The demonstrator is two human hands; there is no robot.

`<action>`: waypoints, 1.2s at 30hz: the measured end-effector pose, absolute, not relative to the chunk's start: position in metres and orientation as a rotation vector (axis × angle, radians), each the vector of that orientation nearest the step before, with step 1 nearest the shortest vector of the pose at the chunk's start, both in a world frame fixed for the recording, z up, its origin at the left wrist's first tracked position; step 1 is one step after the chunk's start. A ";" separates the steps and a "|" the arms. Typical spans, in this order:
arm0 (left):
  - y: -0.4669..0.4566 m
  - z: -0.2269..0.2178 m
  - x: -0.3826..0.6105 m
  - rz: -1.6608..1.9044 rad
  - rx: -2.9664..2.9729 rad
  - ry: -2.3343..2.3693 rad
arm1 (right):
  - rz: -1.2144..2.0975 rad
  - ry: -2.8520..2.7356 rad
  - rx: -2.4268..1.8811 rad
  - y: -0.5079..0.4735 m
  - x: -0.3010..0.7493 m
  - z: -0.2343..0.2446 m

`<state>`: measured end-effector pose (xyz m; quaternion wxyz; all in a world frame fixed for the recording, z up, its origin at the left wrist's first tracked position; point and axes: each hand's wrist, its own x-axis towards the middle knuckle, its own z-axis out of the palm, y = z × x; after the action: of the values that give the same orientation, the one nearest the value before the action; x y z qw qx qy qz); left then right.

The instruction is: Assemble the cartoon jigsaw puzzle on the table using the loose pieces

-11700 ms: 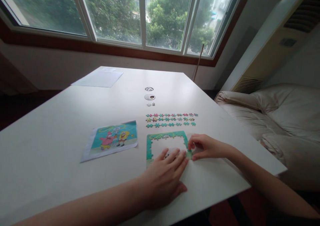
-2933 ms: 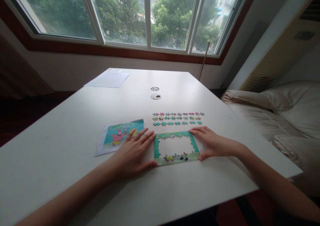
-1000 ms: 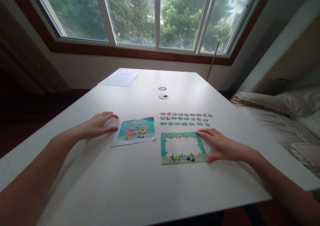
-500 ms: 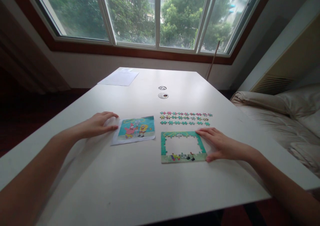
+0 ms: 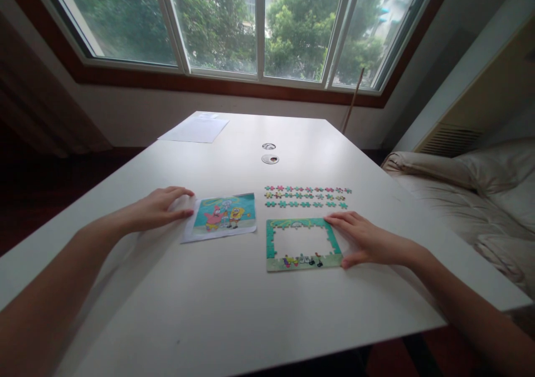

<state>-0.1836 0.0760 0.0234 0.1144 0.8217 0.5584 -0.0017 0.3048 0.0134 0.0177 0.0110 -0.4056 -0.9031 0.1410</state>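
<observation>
On the white table (image 5: 234,304) my left hand (image 5: 161,209) rests with its fingers apart at the left edge of a printed cartoon picture (image 5: 225,214). To the right lies a jigsaw puzzle frame (image 5: 271,246), its border pieces joined around a bare white middle. My right hand (image 5: 363,239) is spread at the frame's right side, fingertips touching the upper right corner and thumb by the lower right. Behind the frame, loose jigsaw pieces (image 5: 306,204) lie in three neat rows.
A sheet of white paper (image 5: 196,129) lies at the far left of the table. Two round cable-hole covers (image 5: 270,159) sit at the table's middle back. A pale sofa (image 5: 451,182) stands to the right, and a window (image 5: 225,26) is beyond the table.
The whole view has shifted slightly, so everything appears a little further left. Both hands keep their places beside the picture and the frame.
</observation>
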 end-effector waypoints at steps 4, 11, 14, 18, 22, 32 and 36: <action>0.078 0.023 -0.184 -0.021 2.401 1.647 | 0.442 -2.813 -1.262 0.013 0.305 0.018; 0.082 0.018 -0.188 -0.032 2.380 1.679 | 0.430 -2.826 -1.268 0.013 0.303 0.020; 0.084 0.014 -0.192 -0.036 2.370 1.690 | 0.435 -2.827 -1.274 0.013 0.303 0.020; 0.087 0.012 -0.193 -0.043 2.359 1.710 | 0.447 -2.823 -1.270 0.013 0.303 0.020; 0.082 0.016 -0.189 -0.030 2.366 1.697 | 0.447 -2.827 -1.269 0.013 0.304 0.021; 0.072 0.028 -0.168 0.018 2.502 1.659 | 0.458 -2.822 -1.270 0.013 0.303 0.021; 0.058 0.026 -0.131 0.077 2.693 1.464 | 0.441 -2.829 -1.275 0.012 0.303 0.021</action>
<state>-0.1306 0.0575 0.0265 0.0377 0.8777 0.4771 0.0251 0.3027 0.0124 0.0209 0.0037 -0.4067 -0.9026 0.1407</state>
